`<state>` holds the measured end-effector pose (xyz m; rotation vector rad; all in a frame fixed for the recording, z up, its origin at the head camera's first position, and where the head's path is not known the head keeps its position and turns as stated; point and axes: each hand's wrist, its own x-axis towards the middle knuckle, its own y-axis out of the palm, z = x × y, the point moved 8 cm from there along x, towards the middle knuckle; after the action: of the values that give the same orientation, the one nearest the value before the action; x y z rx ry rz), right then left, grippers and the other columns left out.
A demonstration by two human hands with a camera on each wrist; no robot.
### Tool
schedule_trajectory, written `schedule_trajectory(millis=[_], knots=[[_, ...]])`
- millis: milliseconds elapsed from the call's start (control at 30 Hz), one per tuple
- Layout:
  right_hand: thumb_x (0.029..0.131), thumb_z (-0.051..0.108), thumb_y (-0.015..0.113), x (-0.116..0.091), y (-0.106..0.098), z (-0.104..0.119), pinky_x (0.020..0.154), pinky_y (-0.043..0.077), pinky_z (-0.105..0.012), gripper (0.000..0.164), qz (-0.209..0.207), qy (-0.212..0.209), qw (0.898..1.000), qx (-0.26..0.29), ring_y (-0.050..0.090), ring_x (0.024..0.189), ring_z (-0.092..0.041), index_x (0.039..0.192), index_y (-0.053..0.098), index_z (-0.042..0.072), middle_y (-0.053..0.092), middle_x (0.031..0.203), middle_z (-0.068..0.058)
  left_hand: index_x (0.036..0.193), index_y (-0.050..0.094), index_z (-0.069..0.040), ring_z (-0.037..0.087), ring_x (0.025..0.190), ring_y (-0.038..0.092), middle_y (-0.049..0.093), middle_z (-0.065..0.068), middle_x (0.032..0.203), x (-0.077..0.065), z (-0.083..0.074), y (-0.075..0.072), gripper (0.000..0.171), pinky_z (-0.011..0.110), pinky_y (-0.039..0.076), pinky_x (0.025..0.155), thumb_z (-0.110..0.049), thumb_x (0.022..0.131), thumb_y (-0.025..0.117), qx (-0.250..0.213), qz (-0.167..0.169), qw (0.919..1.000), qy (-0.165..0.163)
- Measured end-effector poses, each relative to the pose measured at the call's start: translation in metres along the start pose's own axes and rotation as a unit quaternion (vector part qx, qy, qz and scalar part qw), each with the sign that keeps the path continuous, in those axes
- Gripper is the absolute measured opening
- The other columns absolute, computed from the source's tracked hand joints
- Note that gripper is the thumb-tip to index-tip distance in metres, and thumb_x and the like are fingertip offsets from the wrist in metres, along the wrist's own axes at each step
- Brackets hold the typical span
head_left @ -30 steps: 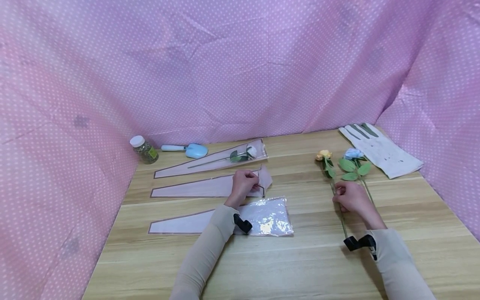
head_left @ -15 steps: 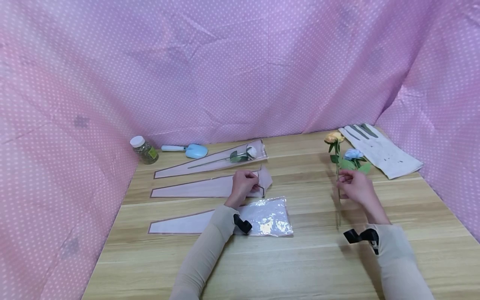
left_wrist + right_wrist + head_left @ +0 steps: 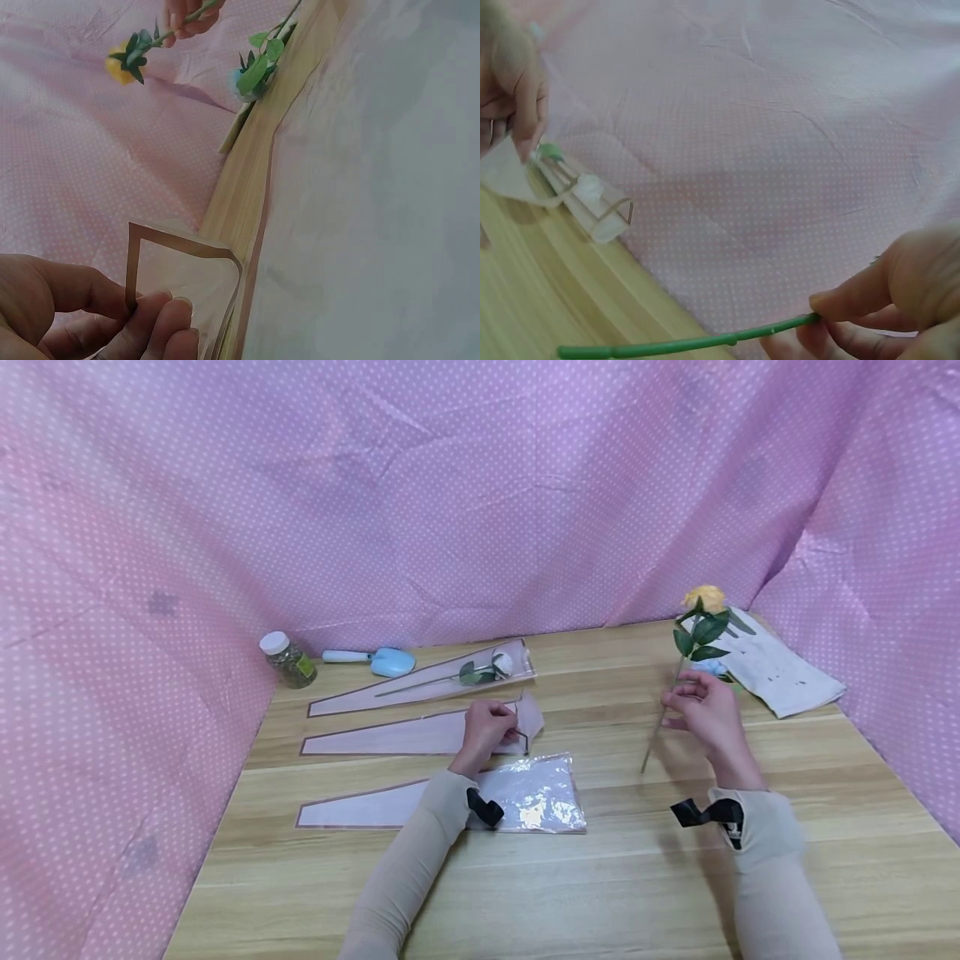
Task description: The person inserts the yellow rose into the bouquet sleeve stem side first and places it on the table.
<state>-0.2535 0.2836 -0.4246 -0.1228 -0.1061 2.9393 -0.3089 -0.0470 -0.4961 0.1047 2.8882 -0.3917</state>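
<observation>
My right hand (image 3: 703, 714) pinches the green stem of a yellow artificial rose (image 3: 705, 602), holding it raised at a slant over the right side of the table. In the right wrist view the bare lower stem (image 3: 682, 345) points left from the fingertips. My left hand (image 3: 487, 731) pinches the brown-edged mouth of the middle flower sleeve (image 3: 390, 735); the left wrist view shows that edge (image 3: 184, 244) lifted and bent above the fingers. A blue rose (image 3: 708, 667) lies behind my right hand, its stem mostly hidden.
Another sleeve (image 3: 352, 700) with a white rose (image 3: 503, 663) in it lies behind. A flat, shiny sleeve (image 3: 540, 793) is in front. At the back are a lidded jar (image 3: 291, 662), a blue trowel (image 3: 392, 662) and a white work glove (image 3: 787, 668); pink cloth surrounds the table.
My right hand has lifted the yellow rose from the table; its bloom has risen to the right and its stem end has swung left. The left hand has stayed at the middle sleeve.
</observation>
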Motion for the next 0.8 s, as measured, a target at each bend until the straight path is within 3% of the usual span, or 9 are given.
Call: schedule_trajectory(millis=[167, 300, 533, 800], knots=[[0.091, -0.011, 0.059, 0.001, 0.006, 0.0, 0.056, 0.059, -0.023, 0.031, -0.027, 0.009, 0.992, 0.121, 0.068, 0.069, 0.001, 0.103, 0.05, 0.016, 0.06, 0.078, 0.01, 0.088, 0.074, 0.002, 0.011, 0.056, 0.066, 0.069, 0.005, 0.069, 0.0, 0.0, -0.001, 0.01, 0.023, 0.057, 0.055, -0.003, 0.086, 0.065, -0.002, 0.0, 1.0, 0.001], [0.09, -0.009, 0.063, 0.003, 0.01, -0.001, 0.055, 0.059, -0.024, 0.03, -0.055, 0.016, 0.985, 0.161, 0.069, 0.071, -0.002, 0.106, 0.05, 0.013, 0.062, 0.078, 0.007, 0.088, 0.074, 0.002, 0.011, 0.055, 0.066, 0.069, 0.005, 0.069, -0.001, -0.001, -0.001, 0.011, 0.023, 0.057, 0.054, -0.003, 0.086, 0.065, -0.005, 0.003, 1.0, 0.003], [0.091, -0.013, 0.059, 0.006, 0.02, -0.004, 0.056, 0.06, -0.028, 0.031, -0.113, 0.031, 0.968, 0.223, 0.067, 0.07, -0.006, 0.109, 0.049, 0.01, 0.062, 0.078, 0.003, 0.089, 0.074, 0.003, 0.01, 0.054, 0.066, 0.069, 0.004, 0.069, 0.0, 0.0, 0.0, 0.011, 0.023, 0.057, 0.054, -0.003, 0.087, 0.065, -0.009, 0.005, 0.9999, 0.004], [0.09, -0.014, 0.059, 0.008, 0.034, -0.011, 0.055, 0.06, -0.029, 0.031, -0.173, 0.012, 0.943, 0.284, 0.067, 0.07, -0.011, 0.105, 0.047, 0.011, 0.056, 0.079, -0.001, 0.091, 0.074, 0.003, 0.011, 0.056, 0.067, 0.07, 0.007, 0.072, -0.002, -0.001, 0.0, 0.011, 0.024, 0.057, 0.055, -0.002, 0.087, 0.065, -0.013, 0.007, 0.9999, 0.003]])
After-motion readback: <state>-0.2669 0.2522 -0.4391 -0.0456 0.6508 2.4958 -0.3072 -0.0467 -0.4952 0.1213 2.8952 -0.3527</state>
